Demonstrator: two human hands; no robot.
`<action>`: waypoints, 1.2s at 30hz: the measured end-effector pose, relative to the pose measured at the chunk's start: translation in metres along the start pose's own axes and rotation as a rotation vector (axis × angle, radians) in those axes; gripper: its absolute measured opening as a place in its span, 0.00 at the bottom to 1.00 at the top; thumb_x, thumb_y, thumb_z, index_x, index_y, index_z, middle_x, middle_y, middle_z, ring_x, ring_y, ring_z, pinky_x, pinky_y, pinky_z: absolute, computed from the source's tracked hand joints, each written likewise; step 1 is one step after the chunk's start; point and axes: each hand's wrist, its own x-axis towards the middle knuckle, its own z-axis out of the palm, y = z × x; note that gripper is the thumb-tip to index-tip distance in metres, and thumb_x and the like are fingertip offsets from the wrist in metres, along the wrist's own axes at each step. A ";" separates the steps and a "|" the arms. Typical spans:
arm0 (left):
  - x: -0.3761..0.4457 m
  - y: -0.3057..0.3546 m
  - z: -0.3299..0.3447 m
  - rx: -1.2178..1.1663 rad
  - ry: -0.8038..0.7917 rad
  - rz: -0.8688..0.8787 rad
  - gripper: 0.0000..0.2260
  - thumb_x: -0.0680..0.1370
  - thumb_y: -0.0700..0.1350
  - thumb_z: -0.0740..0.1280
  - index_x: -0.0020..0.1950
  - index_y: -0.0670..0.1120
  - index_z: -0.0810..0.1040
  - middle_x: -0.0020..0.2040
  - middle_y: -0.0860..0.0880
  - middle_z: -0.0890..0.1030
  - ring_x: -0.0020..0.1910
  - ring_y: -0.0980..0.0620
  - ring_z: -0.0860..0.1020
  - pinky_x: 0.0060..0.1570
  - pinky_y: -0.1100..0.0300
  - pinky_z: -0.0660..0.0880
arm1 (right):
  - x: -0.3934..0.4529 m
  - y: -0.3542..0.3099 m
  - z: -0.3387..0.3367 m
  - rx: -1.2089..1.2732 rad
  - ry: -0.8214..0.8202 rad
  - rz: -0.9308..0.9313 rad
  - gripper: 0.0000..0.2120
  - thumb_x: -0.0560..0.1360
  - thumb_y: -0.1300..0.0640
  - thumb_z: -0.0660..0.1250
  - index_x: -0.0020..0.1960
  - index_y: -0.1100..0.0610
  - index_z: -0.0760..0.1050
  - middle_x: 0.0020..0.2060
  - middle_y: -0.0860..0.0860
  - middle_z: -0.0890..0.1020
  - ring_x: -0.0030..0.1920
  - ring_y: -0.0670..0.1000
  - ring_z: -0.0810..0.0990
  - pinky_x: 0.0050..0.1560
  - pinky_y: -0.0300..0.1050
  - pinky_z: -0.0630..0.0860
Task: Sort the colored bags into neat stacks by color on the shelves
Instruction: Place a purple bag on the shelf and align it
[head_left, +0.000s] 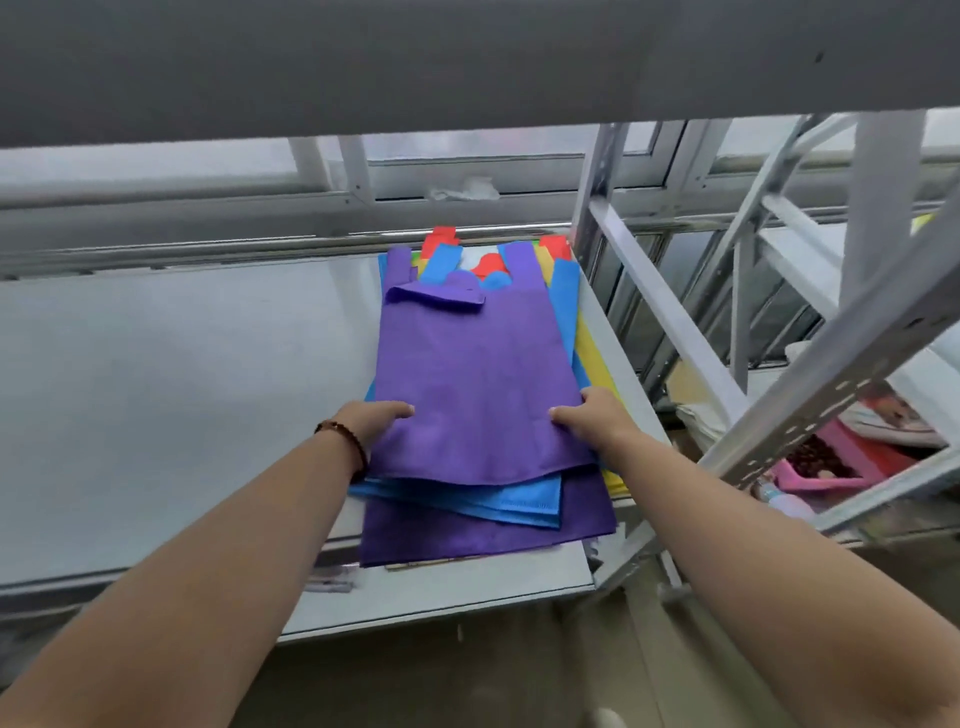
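Sorting barely begun: left hand (375, 422) and right hand (592, 422) each pinch the top purple bag (467, 374) on the mixed pile (524, 506), right end of shelf (182, 405); next, lift it clear.

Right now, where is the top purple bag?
In the head view, the top purple bag lies on the mixed pile at the shelf's right end, held by both hands.
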 end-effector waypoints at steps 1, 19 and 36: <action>-0.001 -0.002 0.000 -0.060 -0.085 -0.057 0.12 0.76 0.41 0.66 0.58 0.39 0.75 0.38 0.49 0.80 0.39 0.49 0.81 0.38 0.61 0.78 | -0.002 0.000 0.001 -0.010 0.014 -0.013 0.07 0.71 0.58 0.67 0.46 0.60 0.75 0.50 0.61 0.81 0.51 0.61 0.80 0.51 0.53 0.76; -0.048 -0.070 -0.072 -0.033 -0.810 -0.076 0.26 0.54 0.41 0.82 0.49 0.37 0.80 0.38 0.40 0.82 0.29 0.48 0.82 0.27 0.59 0.79 | -0.021 -0.004 -0.020 0.509 -0.462 0.429 0.08 0.75 0.52 0.65 0.45 0.57 0.77 0.28 0.54 0.84 0.26 0.51 0.83 0.29 0.41 0.81; -0.095 -0.120 -0.022 -0.198 -0.527 0.169 0.08 0.74 0.33 0.66 0.52 0.40 0.79 0.45 0.42 0.85 0.38 0.48 0.84 0.42 0.54 0.81 | -0.126 0.013 -0.082 0.666 -0.324 -0.272 0.13 0.73 0.74 0.62 0.47 0.59 0.78 0.33 0.49 0.86 0.32 0.46 0.84 0.39 0.40 0.81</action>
